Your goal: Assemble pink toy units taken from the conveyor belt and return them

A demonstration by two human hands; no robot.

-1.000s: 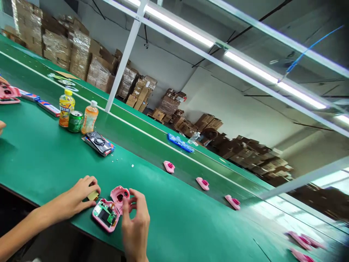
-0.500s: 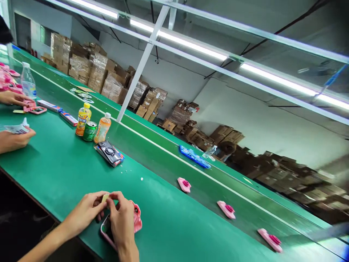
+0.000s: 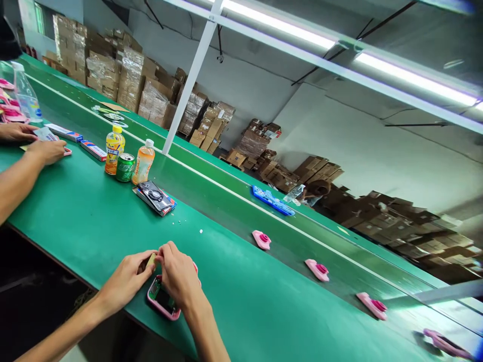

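My left hand (image 3: 126, 279) pinches a small, flat yellowish piece (image 3: 151, 260) between thumb and fingers. Right against its edge, the fingertips of my right hand (image 3: 180, 276) are pressed together; what they hold is hidden. Below both hands, an opened pink-rimmed housing (image 3: 174, 316) lies on the green table, showing a green circuit board (image 3: 155, 287) and a dark rectangular part. Another pink part (image 3: 195, 267) peeks out behind my right hand, mostly covered.
Pink camera-shaped shells (image 3: 317, 270) lie on the green conveyor belt (image 3: 226, 201). A black phone (image 3: 154, 197) rests on a box beyond my hands, near two drink bottles (image 3: 144, 162) and a green can (image 3: 125, 167). At left, a co-worker's hands (image 3: 47, 151) handle a whitish packet.
My right hand has shifted, uncovering more of the housing and its circuit board. The yellowish piece stays in my left hand. The co-worker's hand with the packet has moved toward their other hand.
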